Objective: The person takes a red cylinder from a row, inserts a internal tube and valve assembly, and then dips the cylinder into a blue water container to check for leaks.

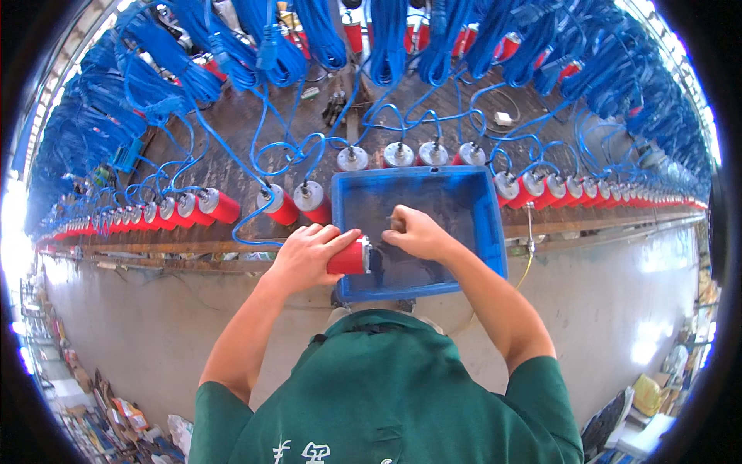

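Note:
My left hand (308, 257) is wrapped round a red cylinder (349, 260) with a silver end. The cylinder lies on its side over the left edge of a blue plastic crate (498, 232), its silver end turned to the right. Above the crate, just right of that end, my right hand (413, 232) is closed with fingers curled. Whatever its fingertips hold, if anything, is too small to make out. A blue cable (249, 241) loops toward my left hand; its end is hidden there.
Red cylinders (282, 207) with silver tops and blue cables line the bench edge on both sides. Bundles of coiled blue cable (386, 46) hang along the back. A yellow cord (528, 267) dangles from the bench, right of the crate. Clutter lies at the lower corners.

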### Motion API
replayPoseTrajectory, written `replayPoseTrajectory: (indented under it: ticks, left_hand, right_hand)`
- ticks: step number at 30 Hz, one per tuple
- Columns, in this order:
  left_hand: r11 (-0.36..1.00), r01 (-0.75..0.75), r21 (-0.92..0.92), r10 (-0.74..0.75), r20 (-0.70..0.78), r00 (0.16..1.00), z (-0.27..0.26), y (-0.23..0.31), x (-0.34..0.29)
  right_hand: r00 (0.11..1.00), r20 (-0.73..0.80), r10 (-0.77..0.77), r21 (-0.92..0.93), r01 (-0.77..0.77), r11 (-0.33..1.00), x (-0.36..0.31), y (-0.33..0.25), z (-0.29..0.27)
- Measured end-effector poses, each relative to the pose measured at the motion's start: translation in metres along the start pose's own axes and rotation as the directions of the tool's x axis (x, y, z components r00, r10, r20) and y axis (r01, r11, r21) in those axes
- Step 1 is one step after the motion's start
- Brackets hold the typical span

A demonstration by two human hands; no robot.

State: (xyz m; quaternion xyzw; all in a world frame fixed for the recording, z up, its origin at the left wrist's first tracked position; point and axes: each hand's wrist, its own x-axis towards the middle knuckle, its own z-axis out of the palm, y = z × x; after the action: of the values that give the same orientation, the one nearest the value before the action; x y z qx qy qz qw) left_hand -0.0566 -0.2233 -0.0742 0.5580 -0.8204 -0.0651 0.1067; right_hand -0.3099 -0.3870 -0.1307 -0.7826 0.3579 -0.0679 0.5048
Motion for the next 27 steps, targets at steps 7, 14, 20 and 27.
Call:
replayPoseTrajectory:
  ticks: [7, 14, 20, 27]
  left_hand:
    - [1.0, 0.024, -0.012, -0.024, -0.008, 1.0, 0.0, 0.0, -0.006]
    - [0.752, 0.633, 0.183, -0.547, -0.36, 0.755, -0.021, -0.044, -0.029]
    - [0.506, 0.529, -0.682, -0.831, -0.55, 0.086, 0.02, -0.083, -0.084]
    - [-0.039, 0.188, -0.981, -0.957, 0.091, 0.275, 0.116, -0.061, -0.153]
  right_hand:
    - [0.973, 0.217, 0.083, 0.336, -0.154, 0.929, -0.032, -0.044, 0.04]
    - [0.989, 0.15, 0.011, 0.411, -0.072, 0.909, -0.029, -0.033, 0.054]
    - [0.992, 0.127, -0.002, 0.41, -0.051, 0.91, -0.03, -0.038, 0.055]
    - [0.982, 0.17, 0.08, 0.482, -0.153, 0.863, -0.025, -0.044, 0.055]
